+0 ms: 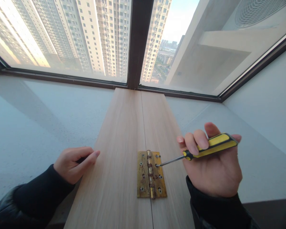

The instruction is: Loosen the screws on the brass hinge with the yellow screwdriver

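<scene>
The hinge lay at 6 o'clock on the boards, w/ the person's R hand at 4 o'clock, fingers curled loosely round a screwdriver whose tip met the hinge's upper R side, & L hand at 8 o'clock, loosely closed by the boards' edge, contents unclear.

Looks like an upper-flr apt w/ bldgs outside window.

no lettering, label, brand or number can be read here
</scene>
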A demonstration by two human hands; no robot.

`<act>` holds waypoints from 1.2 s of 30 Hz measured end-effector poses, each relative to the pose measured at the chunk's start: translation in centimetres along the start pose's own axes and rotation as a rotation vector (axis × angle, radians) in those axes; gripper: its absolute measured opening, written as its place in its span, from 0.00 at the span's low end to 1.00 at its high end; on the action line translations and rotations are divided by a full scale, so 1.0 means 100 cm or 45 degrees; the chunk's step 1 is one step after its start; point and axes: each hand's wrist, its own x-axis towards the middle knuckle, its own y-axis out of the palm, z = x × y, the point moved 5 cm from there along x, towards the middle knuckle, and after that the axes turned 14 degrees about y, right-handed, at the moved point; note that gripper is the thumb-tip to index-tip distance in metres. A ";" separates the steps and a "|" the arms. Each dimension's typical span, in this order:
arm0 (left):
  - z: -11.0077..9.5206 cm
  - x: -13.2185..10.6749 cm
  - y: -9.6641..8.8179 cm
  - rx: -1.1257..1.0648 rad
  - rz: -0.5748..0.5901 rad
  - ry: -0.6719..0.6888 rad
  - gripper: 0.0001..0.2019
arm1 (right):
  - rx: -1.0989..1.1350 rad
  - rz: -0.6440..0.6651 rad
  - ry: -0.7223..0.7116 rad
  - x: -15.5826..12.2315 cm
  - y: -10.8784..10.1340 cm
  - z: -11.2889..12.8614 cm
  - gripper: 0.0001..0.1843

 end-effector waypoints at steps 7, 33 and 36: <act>0.000 0.000 0.000 -0.012 0.018 -0.019 0.23 | -0.117 0.006 -0.072 0.002 0.012 0.005 0.22; -0.001 0.001 -0.001 -0.026 0.004 -0.032 0.24 | -0.265 -0.214 -0.164 0.006 0.002 0.004 0.24; -0.002 0.001 -0.001 -0.024 0.000 -0.038 0.24 | -0.149 -0.165 -0.121 0.009 0.003 0.004 0.27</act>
